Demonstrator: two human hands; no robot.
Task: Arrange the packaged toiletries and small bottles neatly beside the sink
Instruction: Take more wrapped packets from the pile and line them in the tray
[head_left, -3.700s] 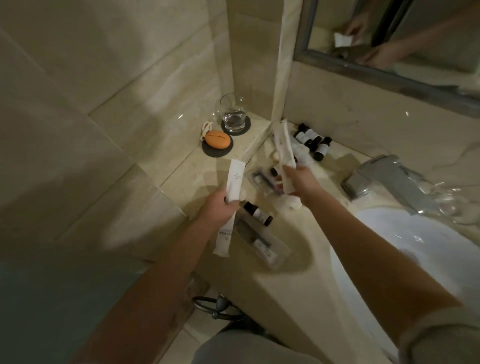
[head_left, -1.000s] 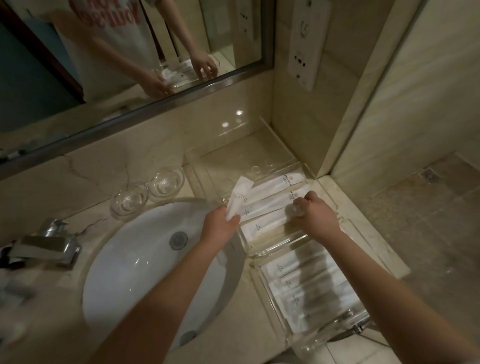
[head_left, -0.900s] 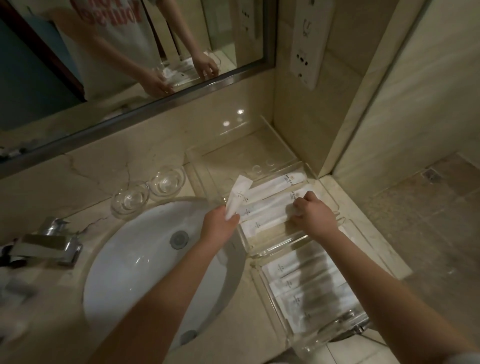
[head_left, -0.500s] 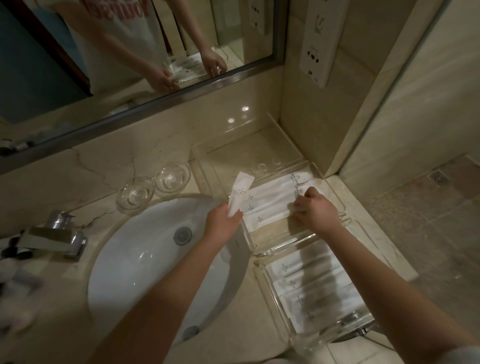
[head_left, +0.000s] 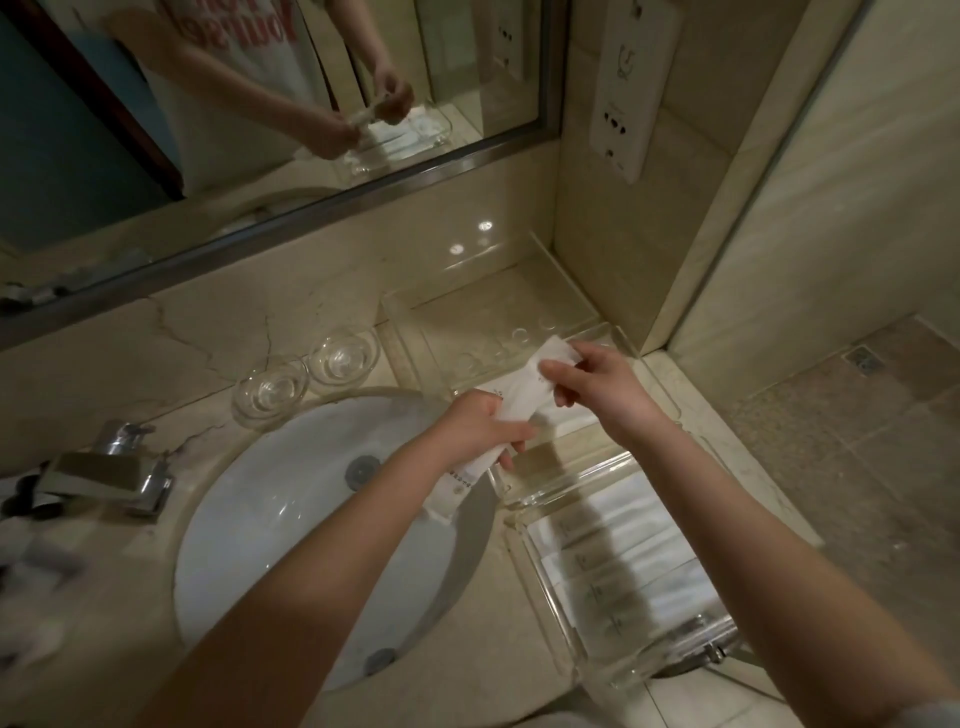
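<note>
Two hands shared one packet (head_left: 519, 399): your left hand (head_left: 480, 428) clenched its lower end by the sink's (head_left: 270, 519) right rim, your right hand (head_left: 597, 389) pinched the upper end, long axis slanting toward the counter's back-right corner, above the clear tray (head_left: 550, 491).

Honestly not much here you can actually read. The shirt (head_left: 234, 47) reflected in the mirror (head_left: 78, 156) has big red letters, but they're flipped and cut off at the top; possibly "Your...", can't say for sure. The white packet (head_left: 519, 397) has a line of tiny dark print near its lower end and a small mark higher up, both too small to read. The packets (head_left: 623, 566) in the clear tray (head_left: 535, 577) each have a little logo, blurred. The wall plate (head_left: 631, 88) only shows an outline symbol.
</note>
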